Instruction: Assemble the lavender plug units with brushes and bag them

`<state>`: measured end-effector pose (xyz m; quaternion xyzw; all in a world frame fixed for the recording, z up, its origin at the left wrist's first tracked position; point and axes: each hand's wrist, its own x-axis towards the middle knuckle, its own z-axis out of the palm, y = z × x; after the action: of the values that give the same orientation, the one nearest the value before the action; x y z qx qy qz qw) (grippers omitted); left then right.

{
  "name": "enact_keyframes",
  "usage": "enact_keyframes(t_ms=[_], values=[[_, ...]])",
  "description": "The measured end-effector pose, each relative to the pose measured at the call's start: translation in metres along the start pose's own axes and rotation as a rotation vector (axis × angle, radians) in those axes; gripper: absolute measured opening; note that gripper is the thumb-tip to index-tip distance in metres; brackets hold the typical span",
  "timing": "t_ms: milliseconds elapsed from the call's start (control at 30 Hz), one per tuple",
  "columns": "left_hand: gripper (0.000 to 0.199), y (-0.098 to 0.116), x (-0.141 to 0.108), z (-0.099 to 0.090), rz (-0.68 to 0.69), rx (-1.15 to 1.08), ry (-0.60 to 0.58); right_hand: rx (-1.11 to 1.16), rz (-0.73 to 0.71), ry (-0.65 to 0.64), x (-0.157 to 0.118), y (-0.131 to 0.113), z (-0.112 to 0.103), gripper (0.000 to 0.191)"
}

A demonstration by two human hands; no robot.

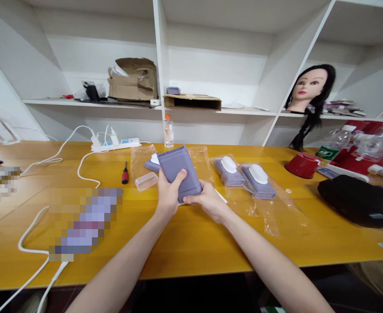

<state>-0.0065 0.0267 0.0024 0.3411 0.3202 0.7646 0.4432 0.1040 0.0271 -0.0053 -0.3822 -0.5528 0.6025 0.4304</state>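
Note:
A purple-grey ribbed plastic case is held tilted above the table, between both hands. My left hand wraps its left side, thumb lying across the ribbed face. At the lower right corner, my right hand grips it with thumb and fingers. Beneath the right hand, part of a white flat piece shows. Behind the case lies another purple piece with a white part, partly hidden. A clear plastic lid rests left of my left hand. Two similar purple cases with white oval tops lie bagged to the right.
A red-handled screwdriver, a power strip with white cables and a pixelated device are on the left. A clear bottle stands at the back. A red cup and black item sit right, below shelves with a mannequin head.

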Motion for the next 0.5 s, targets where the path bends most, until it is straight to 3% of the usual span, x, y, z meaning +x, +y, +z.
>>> enact_keyframes(t_ms=[200, 500], values=[[0.04, 0.001, -0.003, 0.003, -0.034, -0.001, -0.004, -0.039, -0.031, -0.01, -0.003, -0.003, -0.003, 0.03], [0.038, 0.009, 0.011, -0.004, -0.08, 0.054, -0.034, -0.189, -0.112, -0.068, -0.005, -0.002, -0.001, 0.037]])
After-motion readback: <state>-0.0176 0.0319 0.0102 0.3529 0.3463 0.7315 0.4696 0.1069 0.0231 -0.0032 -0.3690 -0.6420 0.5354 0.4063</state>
